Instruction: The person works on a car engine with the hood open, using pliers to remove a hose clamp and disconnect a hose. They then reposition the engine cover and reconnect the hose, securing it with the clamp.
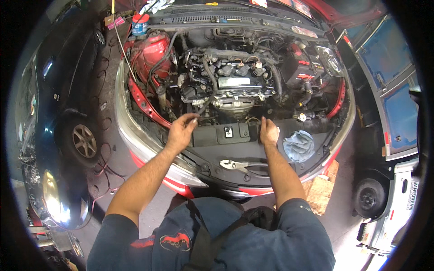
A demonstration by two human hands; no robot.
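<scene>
My left hand (181,132) is at the front left of a car's open engine bay, fingers bent inward beside a dark hose (207,118). My right hand (270,132) is at the right end of the black plastic front panel (205,135), thumb and fingers drawn together and pointing toward the engine (239,81). What either hand grips, if anything, is too small or hidden to make out. Between my forearms, pliers (233,165) with a silver head lie on the black front cover, their handles running toward my right arm. A crumpled light blue cloth (298,146) rests right of my right hand.
The battery (300,67) sits at the right of the bay. A thin prop rod (122,43) rises at the left, near a blue tub with a red lid (140,25). Cardboard (322,189) lies on the floor at right. A dark car (54,122) stands to my left.
</scene>
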